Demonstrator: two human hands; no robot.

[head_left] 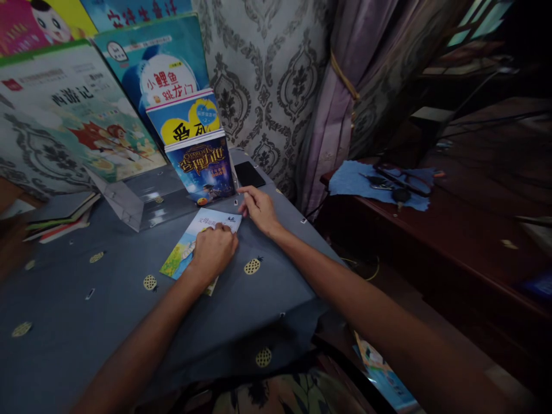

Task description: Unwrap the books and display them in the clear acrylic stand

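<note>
A thin picture book [186, 248] with a blue and green cover lies flat on the grey-blue tablecloth [86, 310]. My left hand [214, 250] rests on top of it, fingers curled down onto the cover. My right hand [259, 208] sits at the book's far right corner, fingers bent and touching its edge. Just beyond the hands, a dark blue book [202, 167] stands upright in a clear plastic stand [129, 201], with other children's books [172, 75] tiered behind it.
A black phone [249, 173] lies behind the stand. Stacked books [60, 215] lie at the left. A patterned wall and a purple curtain [340, 98] rise behind. A dark wooden bench [452, 230] at the right holds a blue cloth [366, 181] with small tools.
</note>
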